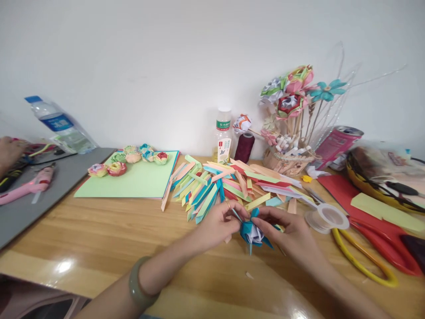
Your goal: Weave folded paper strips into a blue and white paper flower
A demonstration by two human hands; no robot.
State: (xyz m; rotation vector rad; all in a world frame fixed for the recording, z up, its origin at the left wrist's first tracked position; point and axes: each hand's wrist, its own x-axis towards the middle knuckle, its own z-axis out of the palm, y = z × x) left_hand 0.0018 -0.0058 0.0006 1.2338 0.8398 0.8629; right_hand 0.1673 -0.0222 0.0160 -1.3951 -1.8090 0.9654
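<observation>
Paper flower (253, 235), blue and white, is over the worktop (133, 239), left hand (217, 223) pinching one side and right hand (290, 228) gripping the other. Folded paper strips (206, 197) are heaped right behind, plus there's a white spool (318, 221) near the right hand.

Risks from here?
Pinched between the left hand and right hand, the blue-and-white paper flower could crease or loosen if pressed too hard. The loose paper strips just behind it might scatter if brushed. The white spool close beside the right hand could get knocked.
</observation>
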